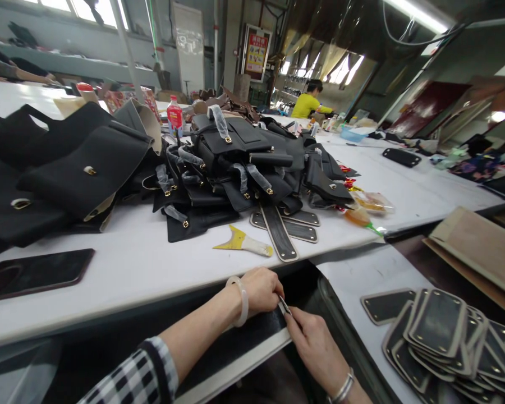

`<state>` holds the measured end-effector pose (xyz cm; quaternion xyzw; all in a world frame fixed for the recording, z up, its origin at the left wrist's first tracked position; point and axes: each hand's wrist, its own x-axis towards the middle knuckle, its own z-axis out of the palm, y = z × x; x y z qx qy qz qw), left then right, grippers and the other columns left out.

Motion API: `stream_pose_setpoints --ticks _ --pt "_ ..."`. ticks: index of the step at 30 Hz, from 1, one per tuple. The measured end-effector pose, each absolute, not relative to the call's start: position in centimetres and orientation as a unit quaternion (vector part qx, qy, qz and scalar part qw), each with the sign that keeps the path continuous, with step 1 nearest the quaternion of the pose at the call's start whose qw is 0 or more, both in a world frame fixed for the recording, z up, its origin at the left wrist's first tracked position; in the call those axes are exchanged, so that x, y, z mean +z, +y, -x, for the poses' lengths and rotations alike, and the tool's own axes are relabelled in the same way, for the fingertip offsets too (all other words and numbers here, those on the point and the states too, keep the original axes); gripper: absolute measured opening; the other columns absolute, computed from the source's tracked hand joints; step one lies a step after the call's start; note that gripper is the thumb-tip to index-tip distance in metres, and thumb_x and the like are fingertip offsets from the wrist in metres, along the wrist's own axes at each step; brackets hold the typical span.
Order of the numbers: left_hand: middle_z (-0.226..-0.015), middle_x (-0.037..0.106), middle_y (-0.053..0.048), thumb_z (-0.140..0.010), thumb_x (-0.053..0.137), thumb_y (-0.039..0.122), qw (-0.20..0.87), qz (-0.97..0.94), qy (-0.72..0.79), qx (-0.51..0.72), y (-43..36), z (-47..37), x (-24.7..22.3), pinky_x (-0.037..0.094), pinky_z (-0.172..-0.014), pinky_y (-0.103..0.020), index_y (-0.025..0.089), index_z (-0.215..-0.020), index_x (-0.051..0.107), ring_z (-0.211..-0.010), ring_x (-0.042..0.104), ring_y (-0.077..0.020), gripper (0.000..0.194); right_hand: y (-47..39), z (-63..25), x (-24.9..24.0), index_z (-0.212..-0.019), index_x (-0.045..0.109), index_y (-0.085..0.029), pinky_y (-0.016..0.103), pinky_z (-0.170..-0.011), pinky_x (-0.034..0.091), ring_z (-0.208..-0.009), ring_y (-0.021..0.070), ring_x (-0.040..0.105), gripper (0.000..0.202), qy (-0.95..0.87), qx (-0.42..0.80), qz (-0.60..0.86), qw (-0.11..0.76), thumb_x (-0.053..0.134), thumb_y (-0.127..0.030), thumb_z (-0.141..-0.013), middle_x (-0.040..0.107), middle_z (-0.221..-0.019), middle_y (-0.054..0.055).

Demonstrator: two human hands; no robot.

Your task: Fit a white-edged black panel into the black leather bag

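Observation:
Both hands meet below the front edge of the white table, over a dark panel [235,348] with a pale edge strip. My left hand [258,289], with a pale bangle at the wrist, has its fingers curled round a small, narrow pale-edged piece [284,306]. The thumb and fingers of my right hand [313,342] pinch the same piece from the other side. What exactly the piece is cannot be made out. Just beyond lie a yellow-and-white scraper-like tool [244,242] and dark strips with pale borders [278,233].
Black bag pieces [231,163] with buckles are heaped on the table [138,269]. A phone [37,272] lies left, a red bottle [174,115] behind. Stacked black pads [437,322] sit right, near a brown board [483,252]. A person in yellow [306,105] works far back.

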<state>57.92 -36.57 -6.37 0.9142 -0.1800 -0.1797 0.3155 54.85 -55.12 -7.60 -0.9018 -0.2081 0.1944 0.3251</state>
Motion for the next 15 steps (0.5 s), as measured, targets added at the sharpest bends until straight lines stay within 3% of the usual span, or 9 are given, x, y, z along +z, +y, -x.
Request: stream_pose_setpoints --ticks 5,10,13,15 --pt "-0.090 0.076 -0.003 -0.069 0.053 0.022 0.312 -0.925 -0.127 -0.174 -37.3 -57.9 -6.5 0.052 -0.076 -0.030 0.026 -0.088 0.077 -0.086 0.068 -0.0231 0.030 -55.2 -54.0 -7.9 -0.087 0.065 -0.018 0.029 -0.064 0.039 -0.069 0.0212 0.060 0.040 -0.184 0.146 0.892 0.385 0.040 -0.048 -0.094 0.063 -0.074 0.006" --pt "-0.075 0.073 -0.002 -0.064 0.057 0.021 0.303 -0.931 -0.094 -0.180 -38.1 -58.3 -6.1 0.051 -0.063 -0.029 0.026 -0.077 0.075 -0.075 0.067 -0.0224 0.023 -55.6 -53.1 -9.0 -0.100 0.069 -0.017 0.027 -0.058 0.039 -0.064 0.0171 0.053 0.039 -0.158 0.090 0.883 0.432 0.047 -0.047 -0.093 0.053 -0.072 0.002" --pt "-0.088 0.072 -0.001 -0.066 0.058 0.020 0.312 -0.930 -0.124 -0.149 -37.6 -57.0 -5.2 0.050 -0.073 -0.028 0.025 -0.083 0.072 -0.085 0.065 -0.0202 0.023 -55.7 -53.1 -9.1 -0.094 0.071 -0.018 0.027 -0.059 0.037 -0.064 0.0160 0.049 0.037 -0.142 0.091 0.866 0.470 0.052 -0.049 -0.091 0.050 -0.072 0.001" --pt "-0.102 0.068 -0.001 -0.068 0.055 0.016 0.311 -0.933 -0.151 -0.100 -37.1 -55.1 -4.3 0.046 -0.086 -0.030 0.024 -0.090 0.069 -0.098 0.060 -0.0196 0.027 -55.7 -53.6 -9.2 -0.076 0.069 -0.017 0.027 -0.059 0.036 -0.063 0.0149 0.046 0.040 -0.111 0.112 0.841 0.517 0.055 -0.052 -0.089 0.047 -0.069 0.000"
